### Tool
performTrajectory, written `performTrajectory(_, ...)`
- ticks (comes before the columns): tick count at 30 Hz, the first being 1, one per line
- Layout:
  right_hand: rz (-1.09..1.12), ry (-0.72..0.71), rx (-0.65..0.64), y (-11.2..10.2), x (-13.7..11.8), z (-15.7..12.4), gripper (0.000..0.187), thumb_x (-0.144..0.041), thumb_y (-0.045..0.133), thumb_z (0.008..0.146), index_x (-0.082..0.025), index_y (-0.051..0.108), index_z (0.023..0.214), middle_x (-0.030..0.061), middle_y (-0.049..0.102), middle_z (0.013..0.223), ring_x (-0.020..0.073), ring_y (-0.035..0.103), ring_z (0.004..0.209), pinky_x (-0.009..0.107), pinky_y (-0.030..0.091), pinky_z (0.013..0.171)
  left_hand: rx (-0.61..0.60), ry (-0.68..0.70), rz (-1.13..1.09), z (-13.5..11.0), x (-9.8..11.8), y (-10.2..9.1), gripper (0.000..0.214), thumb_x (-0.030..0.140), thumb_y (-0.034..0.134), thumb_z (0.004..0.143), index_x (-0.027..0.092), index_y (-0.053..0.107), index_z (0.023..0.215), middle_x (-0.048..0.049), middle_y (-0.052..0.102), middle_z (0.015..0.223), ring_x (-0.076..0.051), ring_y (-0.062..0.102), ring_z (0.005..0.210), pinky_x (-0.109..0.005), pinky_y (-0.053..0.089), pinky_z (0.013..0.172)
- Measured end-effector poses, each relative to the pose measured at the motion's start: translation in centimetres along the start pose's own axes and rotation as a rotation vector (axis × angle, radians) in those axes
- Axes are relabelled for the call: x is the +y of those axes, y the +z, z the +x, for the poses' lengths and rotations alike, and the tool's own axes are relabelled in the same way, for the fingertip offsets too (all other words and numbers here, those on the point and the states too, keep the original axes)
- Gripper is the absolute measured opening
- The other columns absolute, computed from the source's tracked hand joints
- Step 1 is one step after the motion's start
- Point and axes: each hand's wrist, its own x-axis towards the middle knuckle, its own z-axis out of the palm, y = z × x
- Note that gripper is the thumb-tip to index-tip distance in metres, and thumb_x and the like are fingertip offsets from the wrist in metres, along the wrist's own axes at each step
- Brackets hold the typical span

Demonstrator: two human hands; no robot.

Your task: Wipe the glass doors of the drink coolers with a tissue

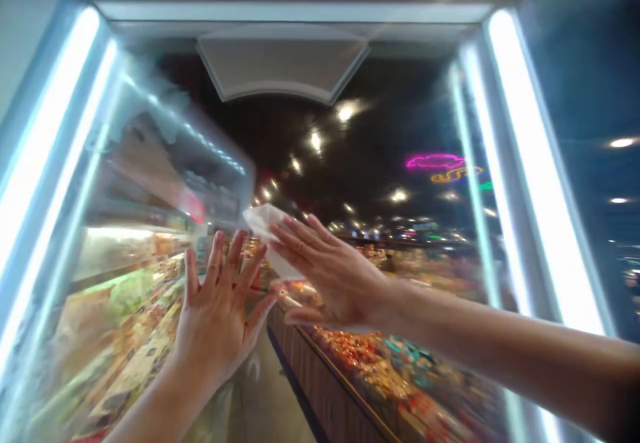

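A clear glass pane [400, 110] stands before me, its frame [295, 8] lined with light. My left hand [220, 316] is raised toward the pane with fingers spread, and nothing is in it. To its right, my right hand [335, 273] lies flat over a white wipe [265, 220], pressing it toward the glass. The wipe sticks out beyond the fingertips and below the fingers; whether it is paper or cloth I cannot tell. The two hands are close together, the left thumb near the right thumb.
Bright tube lights run down the left [55, 150] and right [545, 176] sides. Through the glass, a lit shelf of goods [115, 316] lines the left of an aisle floor [255, 396]. A wood-sided bin of colourful packets [360, 376] stands right of it. Much is blurred.
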Motion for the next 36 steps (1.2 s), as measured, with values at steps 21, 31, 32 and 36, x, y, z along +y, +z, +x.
performTrajectory(21,0.041,-0.082,0.034,5.3,-7.7,21.9,0.099,-0.081,0.028,0.095,-0.009,0.027,0.161,0.0145,0.020,0.172,0.0300,0.010,0.161,0.055,0.008,0.132,-0.104,-0.181,0.139,-14.7,-12.3,-3.3,0.070,0.038,0.053,0.099,0.023,0.026,0.163,-0.0091,0.031,0.169,-0.029,0.011,0.161,-0.057,0.001,0.132)
performTrajectory(31,0.141,-0.154,-0.015,8.2,-18.3,15.1,0.080,-0.052,0.051,0.101,-0.007,0.024,0.163,0.0124,0.015,0.173,0.0283,0.005,0.162,0.048,0.008,0.134,0.068,-0.382,-0.434,-10.6,-11.4,-3.9,0.069,0.036,0.031,0.105,0.023,0.002,0.166,-0.0111,0.011,0.175,-0.029,0.017,0.160,-0.056,0.028,0.129)
performTrajectory(32,0.141,-0.115,-0.013,7.8,-18.4,14.3,0.078,-0.049,0.051,0.102,-0.009,0.024,0.163,0.0107,0.016,0.174,0.0277,0.005,0.162,0.049,0.009,0.134,0.078,-0.398,-0.447,-9.2,-11.5,-3.4,0.067,0.036,0.029,0.105,0.025,0.002,0.166,-0.0116,0.016,0.174,-0.029,0.019,0.160,-0.059,0.026,0.129)
performTrajectory(36,0.063,0.113,0.037,5.4,-17.2,7.0,0.071,-0.041,0.051,0.102,-0.018,0.026,0.164,0.0056,0.022,0.173,0.0255,0.009,0.162,0.053,0.015,0.133,0.198,-0.434,-0.336,-5.2,-13.0,-1.3,0.069,0.034,0.039,0.105,0.021,0.011,0.166,-0.0204,0.041,0.161,-0.037,0.036,0.152,-0.067,0.032,0.122)
